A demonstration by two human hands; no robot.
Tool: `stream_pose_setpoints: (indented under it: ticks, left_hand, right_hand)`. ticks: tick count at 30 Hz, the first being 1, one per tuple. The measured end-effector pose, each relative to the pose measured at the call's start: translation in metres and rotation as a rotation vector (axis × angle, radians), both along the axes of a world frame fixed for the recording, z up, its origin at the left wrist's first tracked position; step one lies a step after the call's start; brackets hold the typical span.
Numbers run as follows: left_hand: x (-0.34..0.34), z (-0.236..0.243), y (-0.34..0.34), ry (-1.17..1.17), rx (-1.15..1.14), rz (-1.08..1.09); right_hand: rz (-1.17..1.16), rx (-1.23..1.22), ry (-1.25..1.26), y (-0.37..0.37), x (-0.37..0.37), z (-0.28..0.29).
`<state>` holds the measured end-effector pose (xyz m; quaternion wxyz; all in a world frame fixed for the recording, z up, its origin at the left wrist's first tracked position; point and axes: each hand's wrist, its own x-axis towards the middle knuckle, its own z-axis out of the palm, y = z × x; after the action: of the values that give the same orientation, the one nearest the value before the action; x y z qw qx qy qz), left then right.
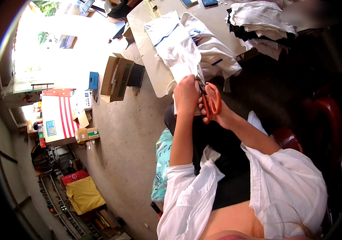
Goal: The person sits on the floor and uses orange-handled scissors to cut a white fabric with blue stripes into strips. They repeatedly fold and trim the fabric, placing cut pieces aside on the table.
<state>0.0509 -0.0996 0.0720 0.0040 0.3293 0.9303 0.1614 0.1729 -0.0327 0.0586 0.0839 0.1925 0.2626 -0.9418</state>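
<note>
My left hand is closed on the white fabric, which lies on the pale table and hangs toward me over its near edge. Just to its right, my right hand grips large orange-handled scissors; their blades point up beside my left fingers, at the fabric, and are partly hidden. Another white garment with dark blue trim lies rumpled to the right of the piece I hold.
The pale table bears a stack of white and black cloth at right. An open cardboard box stands left of it. A turquoise bag is beside my legs, a red chair at right, shelves and boxes along the left.
</note>
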Motion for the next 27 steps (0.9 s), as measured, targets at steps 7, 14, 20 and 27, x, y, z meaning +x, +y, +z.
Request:
stream_pose_setpoints:
  ticks: [7, 14, 20, 27]
  left_hand:
    - [-0.002, 0.006, -0.016, 0.005, 0.095, -0.202]
    - [0.002, 0.010, -0.024, -0.095, 0.215, -0.318]
    - [0.007, 0.012, -0.030, -0.128, 0.274, -0.339]
    - [0.015, 0.016, -0.036, -0.135, 0.326, -0.321]
  right_hand:
    - [-0.001, -0.020, 0.085, -0.002, 0.001, -0.002]
    - [0.014, -0.063, 0.054, 0.004, -0.003, -0.002]
    - [-0.033, 0.073, 0.021, 0.004, -0.005, -0.004]
    - [-0.011, 0.092, 0.058, 0.020, -0.008, -0.007]
